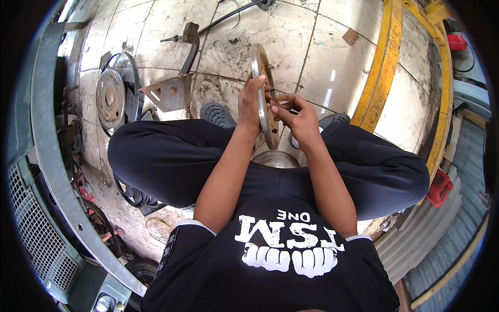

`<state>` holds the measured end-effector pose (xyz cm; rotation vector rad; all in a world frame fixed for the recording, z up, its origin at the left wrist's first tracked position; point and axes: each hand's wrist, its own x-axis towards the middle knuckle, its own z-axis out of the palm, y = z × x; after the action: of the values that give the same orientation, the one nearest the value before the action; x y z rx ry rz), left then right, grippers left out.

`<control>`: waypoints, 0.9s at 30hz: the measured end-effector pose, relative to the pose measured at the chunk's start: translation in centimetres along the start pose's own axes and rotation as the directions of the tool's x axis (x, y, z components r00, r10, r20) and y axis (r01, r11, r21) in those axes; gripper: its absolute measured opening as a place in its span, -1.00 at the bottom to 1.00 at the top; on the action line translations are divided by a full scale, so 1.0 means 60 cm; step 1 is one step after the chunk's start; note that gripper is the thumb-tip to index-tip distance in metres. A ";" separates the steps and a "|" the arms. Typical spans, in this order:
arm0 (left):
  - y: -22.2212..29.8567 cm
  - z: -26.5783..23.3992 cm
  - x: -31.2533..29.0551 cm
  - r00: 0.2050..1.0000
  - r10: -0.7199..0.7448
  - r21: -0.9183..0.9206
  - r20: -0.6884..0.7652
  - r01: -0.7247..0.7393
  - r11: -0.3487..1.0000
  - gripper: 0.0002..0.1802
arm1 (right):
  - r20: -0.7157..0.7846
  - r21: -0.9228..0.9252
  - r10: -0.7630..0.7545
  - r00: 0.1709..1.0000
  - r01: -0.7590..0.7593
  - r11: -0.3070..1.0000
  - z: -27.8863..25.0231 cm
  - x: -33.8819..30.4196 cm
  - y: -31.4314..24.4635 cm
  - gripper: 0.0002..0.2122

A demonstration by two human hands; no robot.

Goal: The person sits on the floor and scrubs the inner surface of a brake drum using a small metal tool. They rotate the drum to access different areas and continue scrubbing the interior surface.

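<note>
A worn round metal disc [257,61], with several bolts or studs sticking out of its right face, stands on edge between my knees. My left hand [251,102] grips it from the left, the thumb over its near face. On the other side, my right hand [300,118] pinches at the disc's stud side near its middle. Whatever is between those fingertips is too small to make out. Below the disc, a rounded metal piece [276,159] shows between my legs, partly hidden.
Several rusty round parts [110,98] and a metal bracket [169,94] lie at the left. Behind them are a pedal-like arm [191,49] and a long rod [228,16]. A yellow metal frame [378,73] rises at the right, near a red container [440,188]. A grey metal beam [49,135] borders the left.
</note>
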<state>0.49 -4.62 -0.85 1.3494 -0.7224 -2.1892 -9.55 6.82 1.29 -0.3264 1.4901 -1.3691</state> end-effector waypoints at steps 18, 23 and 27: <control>0.008 0.010 -0.030 0.999 0.039 0.145 0.013 -0.041 0.989 -0.40 | 0.041 0.596 0.386 0.921 -0.333 0.730 0.040 -0.025 0.017 -0.71; 0.017 0.017 -0.027 1.000 0.027 0.134 0.003 -0.028 0.991 -0.38 | 0.088 0.670 0.402 0.912 -0.352 0.654 0.041 -0.017 0.031 -0.73; 0.014 0.015 -0.017 0.999 0.042 0.137 0.014 -0.044 0.990 -0.36 | 0.089 0.631 0.388 0.917 -0.353 0.691 0.041 -0.011 0.016 -0.74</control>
<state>0.18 -4.45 0.69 1.3756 -0.9124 -2.1487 -6.88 6.22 1.26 0.4369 0.9635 -1.4544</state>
